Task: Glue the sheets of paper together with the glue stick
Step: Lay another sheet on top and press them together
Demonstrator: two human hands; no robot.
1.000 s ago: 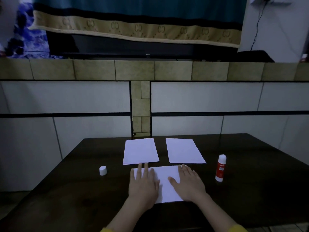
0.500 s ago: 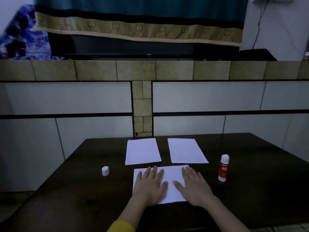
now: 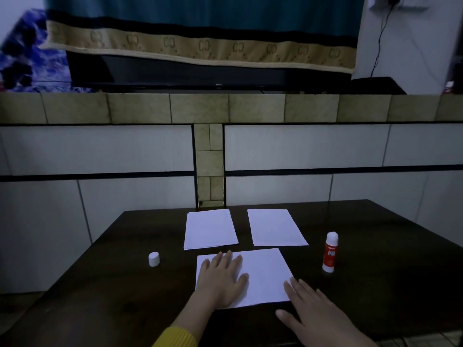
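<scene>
With the left hand (image 3: 220,279) lying spread and flat on the near sheet (image 3: 265,276) and the right hand (image 3: 313,311) lying spread at its corner, holding nothing, the uncapped glue stick (image 3: 330,251) is standing exposed on the tabletop (image 3: 375,284), risking toppling or drying.
</scene>
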